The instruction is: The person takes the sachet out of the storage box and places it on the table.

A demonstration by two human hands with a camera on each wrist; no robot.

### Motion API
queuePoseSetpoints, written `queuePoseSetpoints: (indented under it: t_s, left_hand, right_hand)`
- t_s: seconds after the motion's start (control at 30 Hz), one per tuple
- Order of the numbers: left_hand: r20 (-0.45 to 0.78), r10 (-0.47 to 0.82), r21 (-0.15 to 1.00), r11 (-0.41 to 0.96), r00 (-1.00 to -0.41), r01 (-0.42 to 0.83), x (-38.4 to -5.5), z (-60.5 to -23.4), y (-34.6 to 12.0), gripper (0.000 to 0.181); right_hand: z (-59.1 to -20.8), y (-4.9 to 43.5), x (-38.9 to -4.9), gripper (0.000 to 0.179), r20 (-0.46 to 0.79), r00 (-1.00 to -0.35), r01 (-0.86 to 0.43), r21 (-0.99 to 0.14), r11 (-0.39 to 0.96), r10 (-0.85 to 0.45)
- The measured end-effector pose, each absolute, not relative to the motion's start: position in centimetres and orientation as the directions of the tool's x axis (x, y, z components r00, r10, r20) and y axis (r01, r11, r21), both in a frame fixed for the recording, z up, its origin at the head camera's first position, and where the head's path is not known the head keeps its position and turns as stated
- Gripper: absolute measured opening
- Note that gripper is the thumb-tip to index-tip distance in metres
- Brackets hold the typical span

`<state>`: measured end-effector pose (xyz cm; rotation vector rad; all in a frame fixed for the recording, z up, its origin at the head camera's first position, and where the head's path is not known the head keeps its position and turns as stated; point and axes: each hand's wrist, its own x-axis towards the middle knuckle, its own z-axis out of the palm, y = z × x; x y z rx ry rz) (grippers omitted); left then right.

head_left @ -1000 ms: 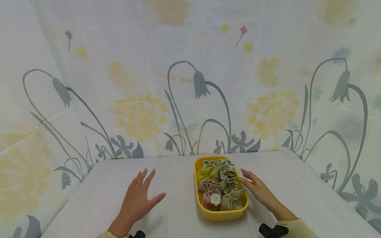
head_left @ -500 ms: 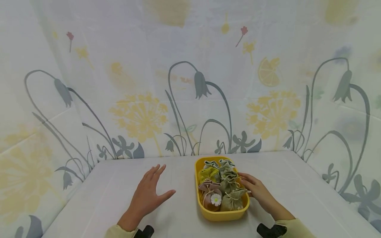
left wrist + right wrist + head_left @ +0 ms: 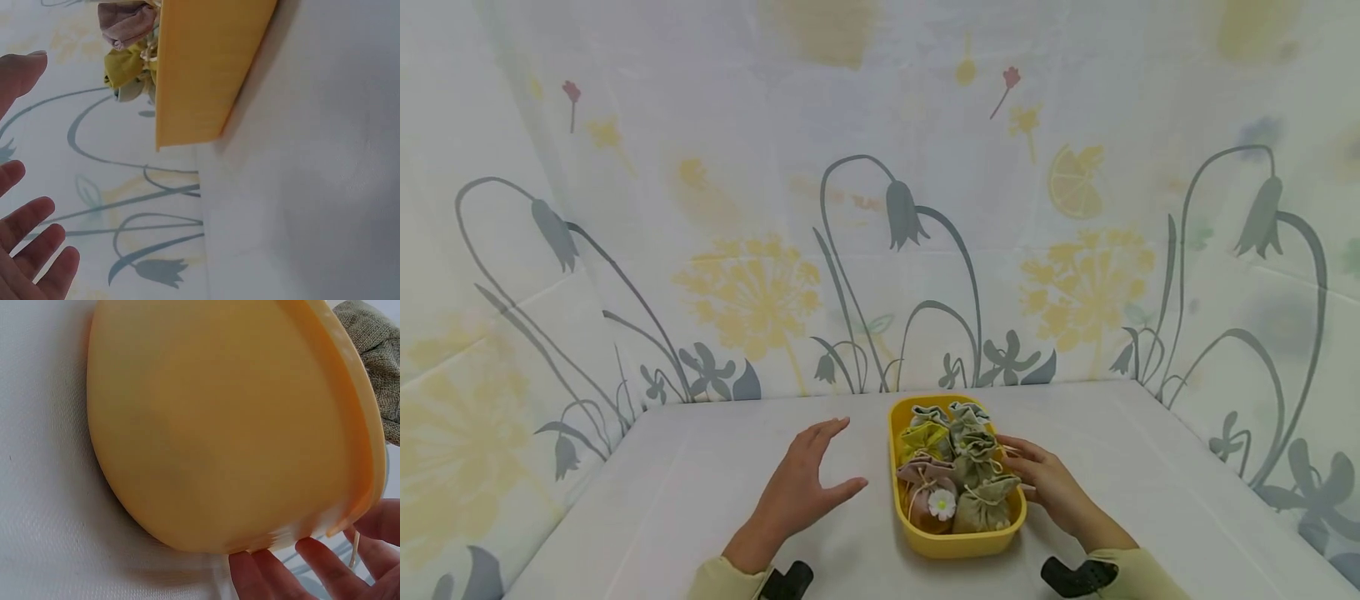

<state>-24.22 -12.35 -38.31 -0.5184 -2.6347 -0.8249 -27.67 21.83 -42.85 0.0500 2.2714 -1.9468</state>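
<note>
A yellow plastic basket (image 3: pixel 966 546) stands on the white tabletop, filled with several small drawstring pouches. Among them are a mauve pouch (image 3: pixel 929 475) with a white flower, a yellow-green pouch (image 3: pixel 928 437) and an olive pouch (image 3: pixel 985 507). My right hand (image 3: pixel 1056 487) is at the basket's right side. In the right wrist view its fingertips (image 3: pixel 312 547) touch the outer wall, with the thumb by the rim. My left hand (image 3: pixel 801 487) is left of the basket, apart from it, thumb spread from the fingers and nothing held.
White cloth covers the table (image 3: pixel 647 500). A flower-printed curtain (image 3: pixel 760 208) rises behind the table and along both sides. Each wrist carries a small black device (image 3: pixel 1078 577).
My left hand has moved right, closer to the basket. My right hand has come against the basket's right side. The basket and pouches look unmoved.
</note>
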Motion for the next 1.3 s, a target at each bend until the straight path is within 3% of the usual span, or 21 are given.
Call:
queuePoseSetpoints:
  t_s: [0.4, 0.93, 1.3]
  left_hand:
    - [0.455, 0.348, 0.562, 0.602, -0.82, 0.567, -25.1, -38.2, -10.9, 0.047]
    - [0.337, 0.334, 0.772, 0.436, -0.88, 0.462, -26.0, -38.7, -8.1, 0.043]
    - [0.217, 0.378, 0.838, 0.401, -0.9, 0.37, -26.1, -38.8, -6.6, 0.035]
  right_hand:
    - [-42.7, 21.6, -27.6, 0.05, -0.14, -0.989, 0.132, -0.979, 0.153, -0.04]
    - [-42.7, 21.5, -27.4, 0.05, -0.137, -0.99, 0.131, -0.983, 0.127, -0.039]
    - [-42.9, 21.4, -27.4, 0.05, -0.136, -0.99, 0.132, -0.984, 0.12, -0.031]
